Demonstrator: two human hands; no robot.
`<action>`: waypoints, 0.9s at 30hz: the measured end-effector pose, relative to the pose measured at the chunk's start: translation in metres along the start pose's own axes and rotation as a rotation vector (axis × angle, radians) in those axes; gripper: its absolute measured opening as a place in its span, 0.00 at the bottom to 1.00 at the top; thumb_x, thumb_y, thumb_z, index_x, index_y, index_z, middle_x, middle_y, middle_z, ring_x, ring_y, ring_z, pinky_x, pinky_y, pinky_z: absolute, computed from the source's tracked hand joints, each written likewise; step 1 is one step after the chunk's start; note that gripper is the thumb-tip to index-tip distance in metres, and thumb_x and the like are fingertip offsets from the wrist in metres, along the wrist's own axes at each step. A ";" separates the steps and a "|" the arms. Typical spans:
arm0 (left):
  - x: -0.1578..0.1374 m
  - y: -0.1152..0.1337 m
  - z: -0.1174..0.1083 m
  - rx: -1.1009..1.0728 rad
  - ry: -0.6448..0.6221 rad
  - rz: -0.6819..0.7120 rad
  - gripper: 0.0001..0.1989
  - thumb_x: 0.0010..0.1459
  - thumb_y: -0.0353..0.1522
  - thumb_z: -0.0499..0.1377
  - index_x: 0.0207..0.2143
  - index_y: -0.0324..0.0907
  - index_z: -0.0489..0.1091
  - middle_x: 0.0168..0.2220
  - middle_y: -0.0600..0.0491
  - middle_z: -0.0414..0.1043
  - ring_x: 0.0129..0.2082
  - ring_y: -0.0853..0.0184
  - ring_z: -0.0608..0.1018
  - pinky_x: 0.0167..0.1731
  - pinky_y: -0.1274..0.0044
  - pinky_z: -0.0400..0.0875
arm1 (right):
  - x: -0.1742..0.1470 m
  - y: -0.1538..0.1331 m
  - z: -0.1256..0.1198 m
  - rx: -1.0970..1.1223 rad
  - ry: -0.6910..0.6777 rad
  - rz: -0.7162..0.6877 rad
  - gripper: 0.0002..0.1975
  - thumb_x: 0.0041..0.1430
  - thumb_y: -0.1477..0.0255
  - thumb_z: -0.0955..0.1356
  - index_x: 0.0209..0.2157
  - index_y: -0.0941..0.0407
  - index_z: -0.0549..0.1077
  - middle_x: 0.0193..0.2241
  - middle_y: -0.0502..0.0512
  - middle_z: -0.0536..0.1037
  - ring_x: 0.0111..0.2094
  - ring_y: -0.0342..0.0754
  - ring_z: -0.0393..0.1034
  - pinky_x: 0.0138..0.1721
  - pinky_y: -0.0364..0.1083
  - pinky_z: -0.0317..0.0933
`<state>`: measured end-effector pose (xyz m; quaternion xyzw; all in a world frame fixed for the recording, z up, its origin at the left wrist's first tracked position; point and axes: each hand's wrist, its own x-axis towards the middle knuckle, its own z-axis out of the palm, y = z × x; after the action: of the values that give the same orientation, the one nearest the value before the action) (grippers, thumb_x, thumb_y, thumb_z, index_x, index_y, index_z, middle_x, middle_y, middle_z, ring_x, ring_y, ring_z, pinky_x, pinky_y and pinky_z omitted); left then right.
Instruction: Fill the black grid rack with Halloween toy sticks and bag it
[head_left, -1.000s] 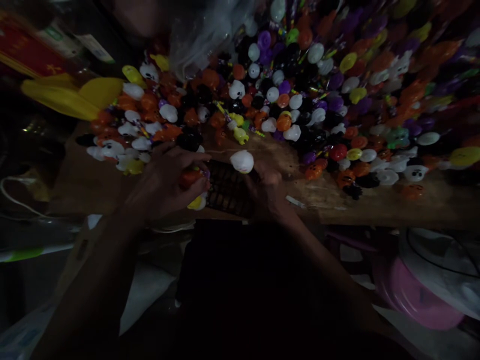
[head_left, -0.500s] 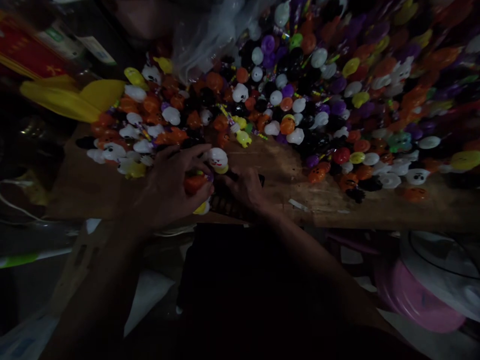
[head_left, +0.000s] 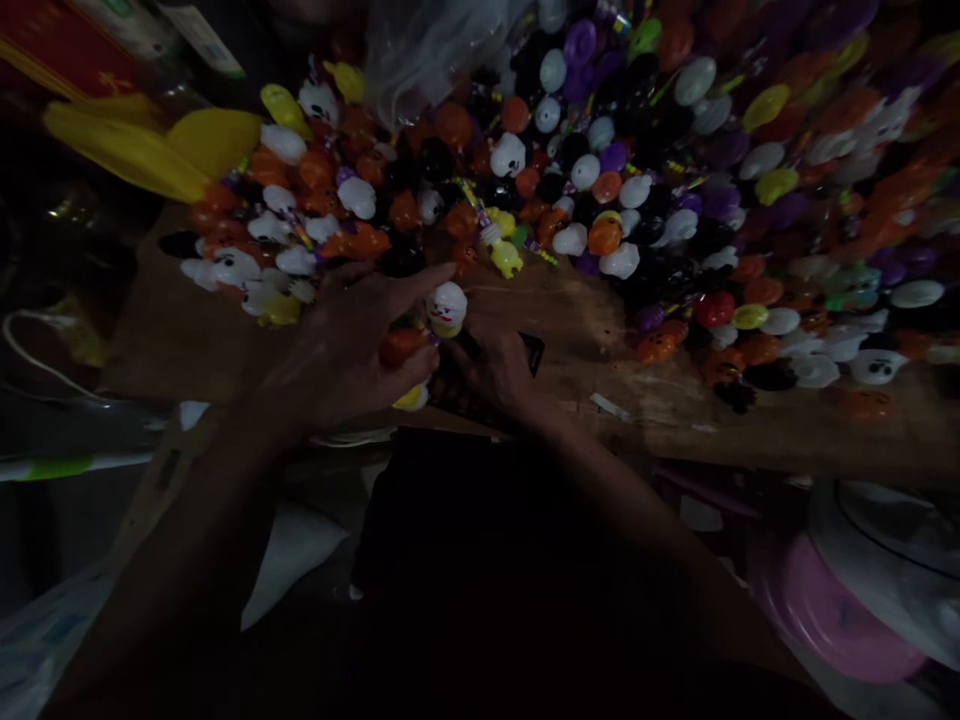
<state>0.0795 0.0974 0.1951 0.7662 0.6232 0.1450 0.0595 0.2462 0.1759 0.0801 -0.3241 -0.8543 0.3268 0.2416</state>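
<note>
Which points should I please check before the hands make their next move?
1. Orange piece within the left hand's grasp: ok, between thumb and fingers.
2. White piece with a face visible: ok, it shows between the two hands.
3. Right hand's grip: cannot tell, its fingertips are lost in shadow.
4. Black frame fully in view: not ok, the right hand covers part of it.
5. Pale strip apart from both hands: ok.
6. Lighting: not ok, very dim.

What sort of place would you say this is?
Possibly a small workshop or home workspace: heaps of colourful toy-like pieces cover much of a wooden table, with a translucent plastic bag by them.
</note>
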 end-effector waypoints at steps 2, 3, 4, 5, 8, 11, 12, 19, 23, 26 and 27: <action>0.002 0.003 -0.002 0.020 -0.022 -0.002 0.30 0.66 0.37 0.57 0.68 0.44 0.60 0.49 0.51 0.78 0.51 0.58 0.78 0.64 0.61 0.61 | 0.001 -0.002 -0.001 -0.033 -0.026 0.000 0.11 0.70 0.67 0.68 0.46 0.58 0.78 0.44 0.59 0.83 0.46 0.52 0.77 0.45 0.46 0.66; 0.003 0.005 -0.004 0.031 -0.043 -0.012 0.29 0.66 0.36 0.57 0.68 0.42 0.60 0.50 0.49 0.77 0.52 0.58 0.78 0.64 0.61 0.61 | 0.002 -0.003 -0.002 -0.047 -0.046 -0.004 0.12 0.70 0.66 0.68 0.49 0.58 0.78 0.45 0.60 0.83 0.47 0.53 0.77 0.46 0.46 0.66; 0.004 0.007 -0.005 0.039 -0.064 -0.020 0.28 0.66 0.36 0.56 0.67 0.41 0.61 0.51 0.48 0.76 0.54 0.57 0.77 0.64 0.61 0.61 | 0.003 -0.003 -0.003 -0.059 -0.064 -0.007 0.13 0.70 0.66 0.68 0.51 0.57 0.77 0.46 0.60 0.83 0.48 0.53 0.77 0.47 0.46 0.66; 0.005 0.009 -0.007 0.044 -0.082 -0.030 0.27 0.66 0.35 0.56 0.65 0.40 0.62 0.52 0.46 0.75 0.55 0.56 0.76 0.63 0.60 0.62 | 0.004 -0.004 -0.004 -0.067 -0.085 -0.011 0.14 0.71 0.66 0.68 0.52 0.57 0.77 0.47 0.60 0.83 0.49 0.54 0.77 0.47 0.47 0.66; 0.006 0.011 -0.008 0.039 -0.078 -0.027 0.21 0.65 0.35 0.54 0.59 0.39 0.65 0.56 0.43 0.71 0.58 0.55 0.74 0.59 0.61 0.67 | 0.006 -0.003 -0.006 -0.074 -0.120 -0.006 0.14 0.69 0.68 0.68 0.53 0.57 0.77 0.47 0.60 0.83 0.49 0.54 0.77 0.47 0.47 0.66; 0.005 0.010 -0.006 0.005 -0.025 0.020 0.16 0.65 0.35 0.55 0.54 0.41 0.66 0.61 0.42 0.70 0.60 0.54 0.73 0.60 0.60 0.65 | 0.005 -0.003 -0.007 -0.068 -0.110 0.005 0.11 0.70 0.69 0.68 0.49 0.57 0.77 0.45 0.58 0.83 0.48 0.53 0.77 0.47 0.46 0.67; 0.004 0.010 -0.004 -0.002 -0.022 0.020 0.17 0.65 0.34 0.55 0.55 0.41 0.65 0.60 0.43 0.71 0.59 0.53 0.74 0.62 0.58 0.63 | 0.004 -0.004 -0.008 -0.075 -0.105 0.005 0.10 0.70 0.70 0.67 0.49 0.57 0.77 0.45 0.58 0.83 0.49 0.52 0.77 0.47 0.47 0.67; 0.020 0.019 0.002 0.063 -0.101 0.026 0.18 0.69 0.38 0.49 0.56 0.48 0.72 0.55 0.48 0.77 0.50 0.53 0.79 0.53 0.57 0.67 | 0.005 -0.005 -0.019 -0.092 -0.188 -0.076 0.14 0.69 0.72 0.65 0.53 0.58 0.75 0.52 0.63 0.80 0.54 0.55 0.74 0.50 0.50 0.69; 0.025 0.020 0.009 0.113 -0.115 -0.055 0.20 0.70 0.34 0.46 0.54 0.44 0.74 0.52 0.47 0.80 0.48 0.53 0.80 0.52 0.58 0.67 | 0.008 0.001 -0.019 -0.137 -0.185 -0.105 0.10 0.69 0.71 0.66 0.48 0.58 0.76 0.50 0.63 0.80 0.53 0.55 0.72 0.47 0.49 0.69; 0.022 0.017 0.016 0.129 -0.068 -0.070 0.21 0.67 0.33 0.48 0.57 0.43 0.72 0.50 0.46 0.81 0.48 0.53 0.80 0.54 0.58 0.67 | 0.008 0.002 -0.014 -0.186 -0.159 -0.096 0.09 0.69 0.70 0.66 0.46 0.57 0.76 0.46 0.61 0.81 0.52 0.54 0.71 0.45 0.48 0.68; 0.021 0.016 0.017 0.131 -0.062 -0.069 0.20 0.66 0.33 0.48 0.55 0.43 0.73 0.49 0.46 0.81 0.47 0.53 0.80 0.54 0.59 0.67 | 0.006 0.001 -0.012 -0.189 -0.149 -0.086 0.08 0.69 0.71 0.66 0.45 0.56 0.77 0.45 0.61 0.82 0.51 0.54 0.71 0.45 0.47 0.68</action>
<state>0.1038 0.1156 0.1862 0.7506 0.6553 0.0778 0.0334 0.2500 0.1860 0.0890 -0.2834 -0.9100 0.2574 0.1594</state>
